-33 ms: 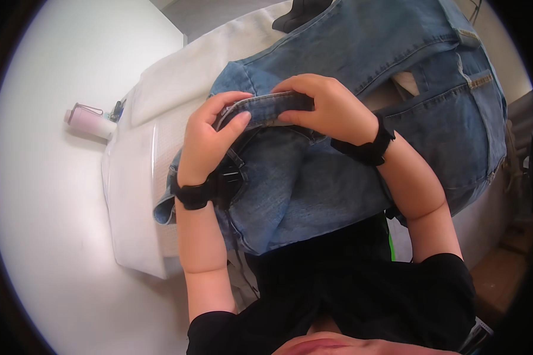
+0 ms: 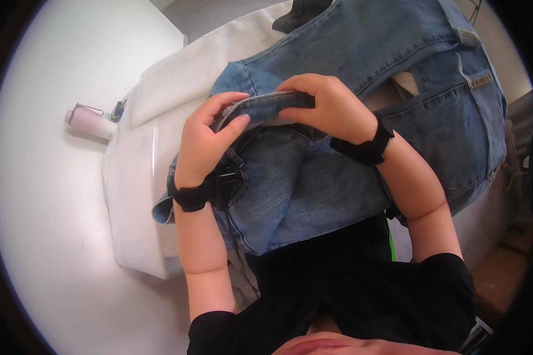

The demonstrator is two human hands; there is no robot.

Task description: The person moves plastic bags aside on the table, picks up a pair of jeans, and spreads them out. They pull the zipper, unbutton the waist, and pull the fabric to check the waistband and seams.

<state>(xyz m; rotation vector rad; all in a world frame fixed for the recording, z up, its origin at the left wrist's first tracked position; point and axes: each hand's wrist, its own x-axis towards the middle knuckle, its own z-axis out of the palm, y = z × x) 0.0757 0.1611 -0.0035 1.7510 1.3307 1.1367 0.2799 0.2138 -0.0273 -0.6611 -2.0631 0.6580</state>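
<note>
A pair of blue jeans [image 2: 343, 177] lies spread in front of me, its legs running off to the right. My left hand [image 2: 202, 136] pinches the left part of the raised waistband [image 2: 266, 106] between thumb and fingers. At the waistband's right part, my right hand [image 2: 331, 109] grips it the same way, thumb on the near side and fingers over the top edge. Between the two hands the band is stretched in a shallow arc. Below it, next to my left wrist, a dark opening shows in the denim. Both wrists wear black bands.
Under the jeans is a padded surface with a white cover [image 2: 133, 201]. A pink and white bottle [image 2: 92, 121] is at the left beside small dark items. A black object [image 2: 302, 15] stands at the far edge. Brown boxes [image 2: 503, 266] sit low at the right.
The waistband between my hands has tilted slightly, and my left hand has shifted a little to the left. Both hands keep their hold.
</note>
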